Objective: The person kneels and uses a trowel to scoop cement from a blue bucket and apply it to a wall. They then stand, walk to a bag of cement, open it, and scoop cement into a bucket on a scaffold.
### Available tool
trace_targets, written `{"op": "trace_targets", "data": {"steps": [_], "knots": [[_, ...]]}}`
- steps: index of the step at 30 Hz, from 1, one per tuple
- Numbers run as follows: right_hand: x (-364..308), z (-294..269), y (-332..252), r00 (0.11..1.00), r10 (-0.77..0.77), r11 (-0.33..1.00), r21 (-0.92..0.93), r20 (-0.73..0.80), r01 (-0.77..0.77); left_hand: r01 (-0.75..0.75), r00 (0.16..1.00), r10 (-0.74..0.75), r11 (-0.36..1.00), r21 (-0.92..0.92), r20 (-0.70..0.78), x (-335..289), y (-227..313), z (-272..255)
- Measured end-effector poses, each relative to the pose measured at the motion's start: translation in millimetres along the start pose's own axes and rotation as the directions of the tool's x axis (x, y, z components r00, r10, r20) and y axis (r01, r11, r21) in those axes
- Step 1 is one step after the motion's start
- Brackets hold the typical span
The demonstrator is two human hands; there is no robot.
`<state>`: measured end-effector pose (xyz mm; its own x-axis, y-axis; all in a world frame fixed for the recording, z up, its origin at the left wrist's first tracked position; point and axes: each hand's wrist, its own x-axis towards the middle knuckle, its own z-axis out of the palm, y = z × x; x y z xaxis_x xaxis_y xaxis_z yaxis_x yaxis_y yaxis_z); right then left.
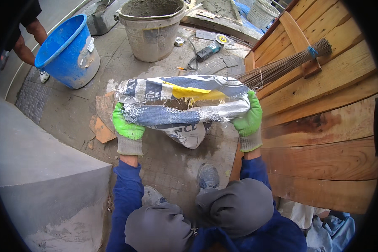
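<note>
In front of my knees I hold a woven plastic sack (168, 115), white and dark blue with a yellow patch. Its torn, frayed mouth gapes between my hands, and its lower part hangs down toward the ground. My left hand (128, 122), in a green and grey work glove, is closed on the left end of the rim. At the opposite end, my right hand (248, 119) grips the sack in a matching glove. What lies deep inside the sack is hidden.
Beyond the sack stand a blue tub (67, 54) and a mortar-stained bucket (152, 35). An angle grinder (209, 50) lies near paving tiles. A twig broom (287, 63) leans on wooden planks (323, 130) at right. A concrete block (50, 168) fills the left. Another person's legs (27, 44) show far left.
</note>
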<state>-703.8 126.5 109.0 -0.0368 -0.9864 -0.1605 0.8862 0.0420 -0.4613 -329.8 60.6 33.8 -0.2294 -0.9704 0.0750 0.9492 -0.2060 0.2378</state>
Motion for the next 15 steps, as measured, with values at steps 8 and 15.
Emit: {"op": "trace_targets", "data": {"steps": [8,15], "knots": [[11,-29,40,0.979,-0.110,0.979,-0.189,-0.171,0.077,0.035,0.992,-0.010,0.980,0.196,-0.128,31,62,-114],[-8,15,7,0.907,-0.300,0.022,-0.949,0.295,0.316,0.111,0.850,0.406,-0.761,0.639,0.335,5,29,99]]}}
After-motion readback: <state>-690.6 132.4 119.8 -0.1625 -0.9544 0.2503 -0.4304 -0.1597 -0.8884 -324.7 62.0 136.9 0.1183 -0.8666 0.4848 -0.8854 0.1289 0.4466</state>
